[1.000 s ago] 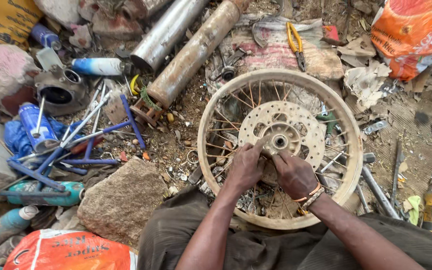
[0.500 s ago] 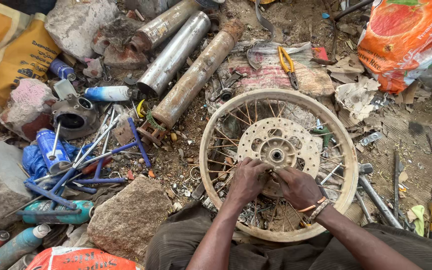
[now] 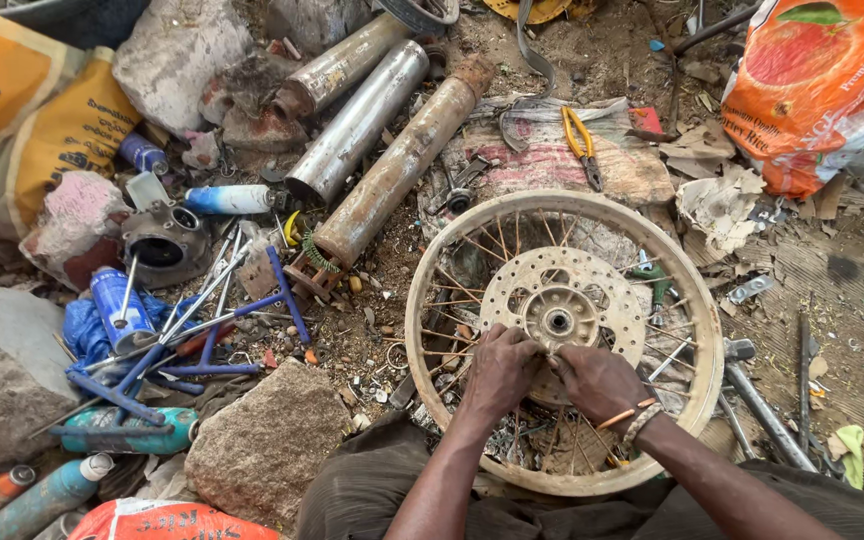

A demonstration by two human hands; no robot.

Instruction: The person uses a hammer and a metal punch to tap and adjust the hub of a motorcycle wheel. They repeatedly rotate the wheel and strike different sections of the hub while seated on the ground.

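Both hands sit on the spoked wheel [image 3: 564,340], meeting just below its hub. My left hand [image 3: 497,372] has its grip curled shut on the spokes and the lower edge of the drilled brake disc [image 3: 562,318]; my right hand [image 3: 600,382] pinches together at the same spot, fingertips touching the left's. What exactly sits between the fingertips — a spoke nipple or a small fastener — I cannot tell; too small, and hidden by the knuckles.

Location: wheel lies flat on the dirt ground [image 3: 382,330], directly in front of my knees, near rim partly over my lap.

Orientation: axle axis points up toward the camera; disc face up. Being round, the wheel has no long axis in plan.

Progress, as judged: disc is seated on the hub, most spokes look laced, rim looks whole — work is confined to the near sector. No tool in either hand. Yellow-handled pliers [image 3: 582,145] lie untouched on a cloth beyond the far rim.

Surroundings: three rusty metal tubes [image 3: 392,170] upper left, a large stone [image 3: 267,440] just left of my knee, blue rods [image 3: 202,340] well apart.
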